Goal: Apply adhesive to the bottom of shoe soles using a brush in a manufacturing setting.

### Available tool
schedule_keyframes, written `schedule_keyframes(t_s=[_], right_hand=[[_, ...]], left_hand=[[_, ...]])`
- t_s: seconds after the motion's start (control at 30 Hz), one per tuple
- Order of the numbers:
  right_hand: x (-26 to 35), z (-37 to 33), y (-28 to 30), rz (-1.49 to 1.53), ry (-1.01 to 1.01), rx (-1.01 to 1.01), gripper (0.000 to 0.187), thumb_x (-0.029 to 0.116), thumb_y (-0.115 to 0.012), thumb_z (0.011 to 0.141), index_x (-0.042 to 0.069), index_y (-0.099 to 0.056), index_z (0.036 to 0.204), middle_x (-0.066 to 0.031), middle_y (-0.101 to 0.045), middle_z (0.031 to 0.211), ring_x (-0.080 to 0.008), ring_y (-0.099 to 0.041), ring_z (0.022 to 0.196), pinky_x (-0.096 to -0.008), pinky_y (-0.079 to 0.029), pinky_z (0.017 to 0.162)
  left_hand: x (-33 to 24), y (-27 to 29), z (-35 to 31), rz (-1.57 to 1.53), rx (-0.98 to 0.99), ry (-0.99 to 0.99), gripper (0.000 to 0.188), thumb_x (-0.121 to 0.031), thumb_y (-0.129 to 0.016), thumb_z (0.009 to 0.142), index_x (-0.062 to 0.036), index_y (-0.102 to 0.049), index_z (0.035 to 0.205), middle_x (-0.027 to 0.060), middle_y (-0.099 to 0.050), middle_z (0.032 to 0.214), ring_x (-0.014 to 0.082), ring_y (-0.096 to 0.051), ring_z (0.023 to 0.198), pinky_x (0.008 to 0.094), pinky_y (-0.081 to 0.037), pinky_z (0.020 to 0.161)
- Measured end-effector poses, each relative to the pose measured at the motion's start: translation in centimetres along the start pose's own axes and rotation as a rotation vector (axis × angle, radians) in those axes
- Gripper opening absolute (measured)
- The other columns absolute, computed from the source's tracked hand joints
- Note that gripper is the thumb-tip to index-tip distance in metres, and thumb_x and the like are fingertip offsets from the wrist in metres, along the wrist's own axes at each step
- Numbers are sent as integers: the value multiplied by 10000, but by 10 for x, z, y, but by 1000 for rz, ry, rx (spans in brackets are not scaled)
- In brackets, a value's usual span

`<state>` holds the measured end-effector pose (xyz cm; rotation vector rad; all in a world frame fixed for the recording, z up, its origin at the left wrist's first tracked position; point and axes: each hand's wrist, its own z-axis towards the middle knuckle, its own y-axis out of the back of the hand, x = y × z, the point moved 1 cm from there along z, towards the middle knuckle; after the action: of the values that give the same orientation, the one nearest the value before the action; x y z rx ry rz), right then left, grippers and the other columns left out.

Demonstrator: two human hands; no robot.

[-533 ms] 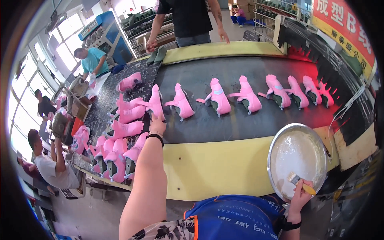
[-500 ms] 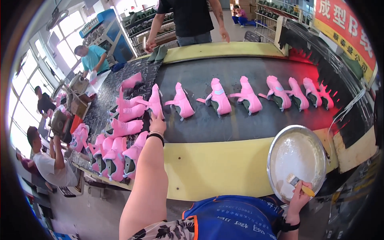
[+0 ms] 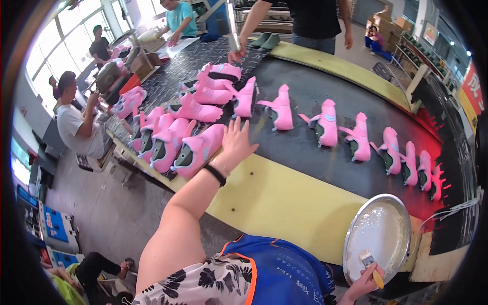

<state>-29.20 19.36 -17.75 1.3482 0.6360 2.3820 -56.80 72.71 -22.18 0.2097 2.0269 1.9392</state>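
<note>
The pink shoe (image 3: 198,150) is lying on its side at the near left edge of the dark belt (image 3: 305,147), its grey sole facing the floor side, and the left hand (image 3: 236,142) is resting against its toe end with fingers spread. Half a second ago this hand was reaching farther in, at a shoe standing among the heap; now it is sitting nearer the yellow border (image 3: 274,195). The right hand (image 3: 363,284) is pinching a yellow-handled brush (image 3: 371,264) over the near rim of a round metal pan (image 3: 378,236), much as before. More pink shoes (image 3: 168,134) are crowding just beside the first one, blocking the belt's left end, while a row of shoes (image 3: 325,122) is standing upright along the middle. Another person's hand (image 3: 236,55) is touching the far edge.
</note>
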Motion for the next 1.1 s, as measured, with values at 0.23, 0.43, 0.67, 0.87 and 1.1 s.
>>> schedule_keyframes(t_s=[0.23, 0.43, 0.67, 0.87, 1.1], right_hand=[[42, -2, 2, 85, -7, -95, 268, 137, -695, 985, -91, -617, 867, -151, -613, 700, -241, -577, 640, -392, -511, 605], [69, -2, -3, 235, -38, -208, 350, 194, -693, 985, -95, -624, 801, -155, -604, 688, -256, -569, 647, -405, -504, 632], [80, -5, -2, 245, -30, -242, 348, 217, -690, 979, -85, -620, 822, -162, -595, 710, -280, -572, 687, -414, -499, 663], [76, -5, 0, 333, -64, -200, 311, 191, -679, 995, -100, -606, 912, -165, -603, 814, -265, -591, 748, -399, -509, 669], [51, -3, 19, 160, -303, -243, 299, 232, -615, 1026, -24, -613, 1180, -103, -636, 1018, -179, -587, 838, -323, -503, 751]], left_hand=[[118, 43, -88, -167, -652, 451, 961, -427, -877, 702, 65, -428, 1395, 233, -579, 1304, 400, -540, 1271, 465, -466, 1054], [104, 26, -100, -165, -306, 442, 853, -461, -876, 679, 28, -494, 1264, 213, -676, 1104, 376, -687, 1029, 456, -571, 866], [-6, 2, -143, -182, -304, 18, 640, -427, -807, 745, 34, -541, 1099, 186, -643, 1002, 338, -669, 903, 433, -565, 768], [-93, 9, -212, -272, -139, -375, 726, -532, -780, 777, 56, -541, 1130, 184, -634, 981, 327, -670, 897, 396, -570, 721], [-79, 13, -177, -653, 269, -285, 759, -525, -793, 812, 12, -529, 1280, 232, -712, 1022, 407, -716, 894, 461, -579, 770]])
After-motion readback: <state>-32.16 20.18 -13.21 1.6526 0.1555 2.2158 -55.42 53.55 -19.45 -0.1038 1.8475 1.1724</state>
